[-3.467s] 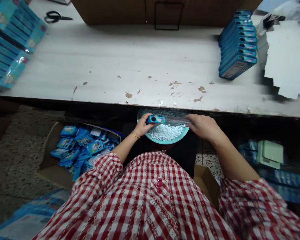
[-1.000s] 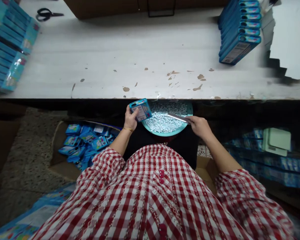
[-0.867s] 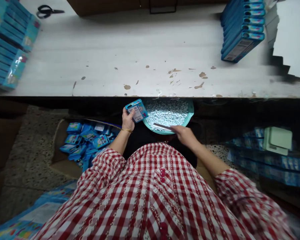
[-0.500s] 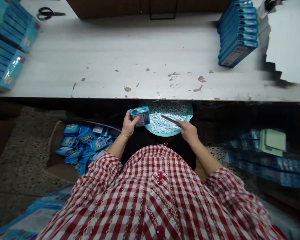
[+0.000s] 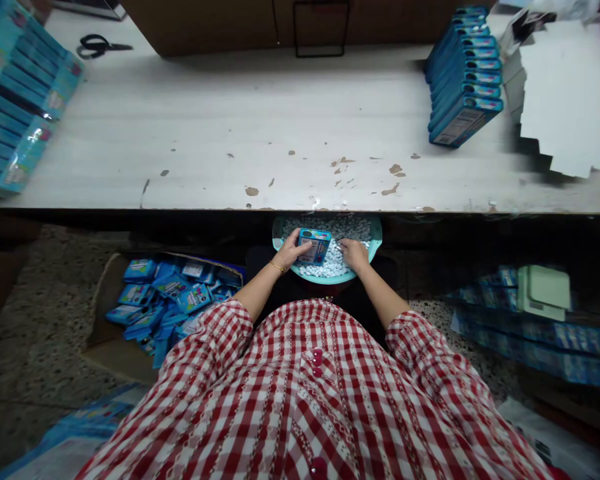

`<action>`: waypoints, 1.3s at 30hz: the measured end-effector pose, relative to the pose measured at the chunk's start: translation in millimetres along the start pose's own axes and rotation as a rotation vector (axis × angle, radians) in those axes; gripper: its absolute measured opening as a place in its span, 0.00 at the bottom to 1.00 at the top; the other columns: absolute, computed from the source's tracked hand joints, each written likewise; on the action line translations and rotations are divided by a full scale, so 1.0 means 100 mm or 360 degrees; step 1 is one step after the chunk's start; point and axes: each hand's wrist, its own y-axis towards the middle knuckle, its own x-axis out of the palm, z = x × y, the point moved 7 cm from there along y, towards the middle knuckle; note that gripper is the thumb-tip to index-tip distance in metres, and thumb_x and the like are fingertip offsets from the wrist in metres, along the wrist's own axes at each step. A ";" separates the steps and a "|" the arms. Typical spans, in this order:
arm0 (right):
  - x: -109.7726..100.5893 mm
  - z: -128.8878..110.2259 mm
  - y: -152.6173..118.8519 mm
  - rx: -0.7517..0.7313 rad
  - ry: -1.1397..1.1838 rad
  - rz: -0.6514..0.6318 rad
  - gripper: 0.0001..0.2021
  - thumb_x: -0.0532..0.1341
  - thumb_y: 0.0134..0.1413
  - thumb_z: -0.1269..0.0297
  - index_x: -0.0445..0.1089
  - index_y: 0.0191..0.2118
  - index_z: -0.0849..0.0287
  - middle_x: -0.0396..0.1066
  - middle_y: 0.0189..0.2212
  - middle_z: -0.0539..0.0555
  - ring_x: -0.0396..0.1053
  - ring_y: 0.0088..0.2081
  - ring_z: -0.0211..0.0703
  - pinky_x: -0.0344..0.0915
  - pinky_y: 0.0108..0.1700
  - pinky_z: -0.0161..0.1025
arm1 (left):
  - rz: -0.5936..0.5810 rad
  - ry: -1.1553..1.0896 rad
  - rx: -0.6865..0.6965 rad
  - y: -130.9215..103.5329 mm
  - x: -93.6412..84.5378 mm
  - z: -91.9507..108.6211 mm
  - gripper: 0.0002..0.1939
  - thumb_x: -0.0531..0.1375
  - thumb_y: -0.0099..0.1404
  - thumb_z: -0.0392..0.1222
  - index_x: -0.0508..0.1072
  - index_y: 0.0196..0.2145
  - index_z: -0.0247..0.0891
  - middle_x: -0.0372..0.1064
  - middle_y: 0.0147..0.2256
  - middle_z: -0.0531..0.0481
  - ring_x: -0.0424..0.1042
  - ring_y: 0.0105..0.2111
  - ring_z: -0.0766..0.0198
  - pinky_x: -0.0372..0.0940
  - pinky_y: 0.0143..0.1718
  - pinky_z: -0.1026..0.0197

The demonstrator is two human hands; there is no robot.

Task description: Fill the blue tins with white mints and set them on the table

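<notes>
1 blue box (image 5: 316, 247) is pinched above the pellets (image 5: 325, 271) in the basin (image 5: 330, 281) between thumb and fingers of the left hand (image 5: 289, 252), what is held by the curled right hand (image 5: 355, 255) cannot be told, and the box may be dropped if the left grip is loosened.

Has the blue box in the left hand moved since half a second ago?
Yes. Judged against the worn patches of the white table, the blue box has moved right; it now appears over the basin.

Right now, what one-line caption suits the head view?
Left hand holds a blue box over a bowl of pellets, right hand close by.
</notes>
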 end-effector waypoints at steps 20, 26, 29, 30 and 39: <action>-1.25 -0.55 -0.34 -0.0621 0.0046 -0.0114 0.16 0.54 0.48 0.71 0.77 0.38 0.56 0.75 0.30 0.53 0.69 0.32 0.41 0.63 0.36 0.34 | 0.0163 0.1039 0.0654 -0.19 -0.03 0.69 0.20 0.64 0.52 0.43 0.69 0.42 0.38 0.69 0.38 0.49 0.68 0.38 0.59 0.62 0.45 0.58; -1.34 -1.11 -0.53 -0.0530 -0.0882 -0.0102 0.16 0.54 0.50 0.73 0.76 0.39 0.56 0.74 0.35 0.59 0.70 0.38 0.49 0.62 0.38 0.41 | 0.0088 0.1151 0.0711 -0.17 0.09 0.65 0.20 0.63 0.53 0.40 0.69 0.44 0.39 0.69 0.41 0.47 0.68 0.42 0.56 0.61 0.49 0.55; -1.33 -1.31 -0.62 -0.0558 -0.1017 -0.0096 0.15 0.54 0.51 0.73 0.75 0.39 0.60 0.73 0.33 0.63 0.70 0.37 0.50 0.62 0.39 0.42 | 0.0086 0.1156 0.0717 -0.16 0.10 0.64 0.20 0.63 0.52 0.40 0.69 0.44 0.39 0.70 0.42 0.46 0.68 0.43 0.55 0.61 0.50 0.54; -1.35 -1.34 -0.64 -0.0573 -0.1039 -0.0076 0.14 0.53 0.52 0.74 0.75 0.39 0.61 0.73 0.33 0.63 0.70 0.37 0.50 0.61 0.39 0.42 | 0.0087 0.1147 0.0715 -0.16 0.10 0.64 0.20 0.63 0.53 0.41 0.70 0.44 0.39 0.70 0.42 0.46 0.68 0.43 0.56 0.61 0.50 0.55; -1.43 -0.20 -0.59 -0.0221 -0.0902 -0.0012 0.17 0.52 0.55 0.70 0.73 0.46 0.50 0.74 0.38 0.60 0.72 0.36 0.52 0.63 0.37 0.44 | 0.0308 0.0661 0.0532 -0.17 -0.32 0.54 0.22 0.66 0.50 0.46 0.68 0.42 0.37 0.69 0.38 0.50 0.69 0.39 0.61 0.63 0.46 0.58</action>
